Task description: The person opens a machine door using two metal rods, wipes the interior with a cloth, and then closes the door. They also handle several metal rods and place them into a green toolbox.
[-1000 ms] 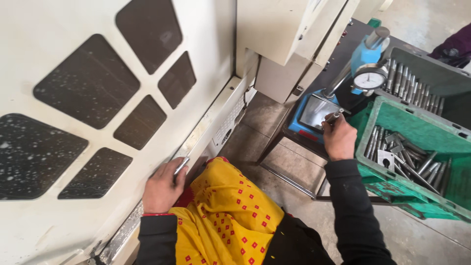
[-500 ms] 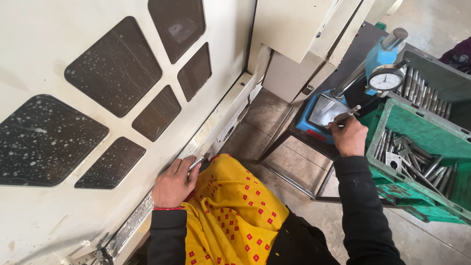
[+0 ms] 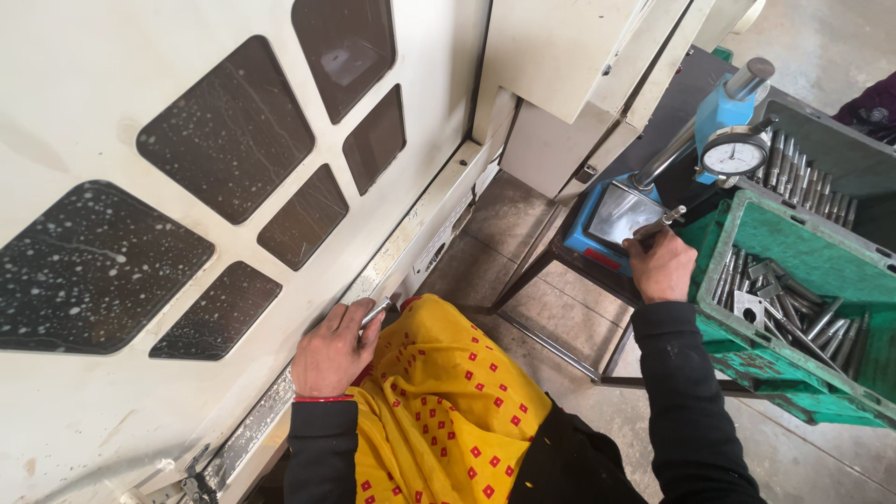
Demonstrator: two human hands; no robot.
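While pinching a short metal pin [image 3: 665, 220] against the steel base plate [image 3: 621, 211] of the dial gauge stand [image 3: 653, 177], right hand [image 3: 661, 264] clenched around that pin, its tip poking out past the fingertips toward the gauge column. Dial gauge [image 3: 735, 155] up and to the right of the grip, well above the plate, not touching the pin. Left hand [image 3: 331, 350] closed on a second small metal pin [image 3: 375, 312], pressed near the sill rail [image 3: 392, 271] of the pale machine door [image 3: 187, 168], just beside the yellow patterned cloth [image 3: 439, 411].

Risks, as a judgement: pin likely to roll or skid on the smooth plate if the pinch slackens, then drop to the tiled floor [image 3: 523, 280]; probably a false reading if seated tilted. Second pin held only at the fingertips, so prone to slip down behind the rail. Green crate [image 3: 747, 359] of similar pins just beside the right forearm, easy to knock.
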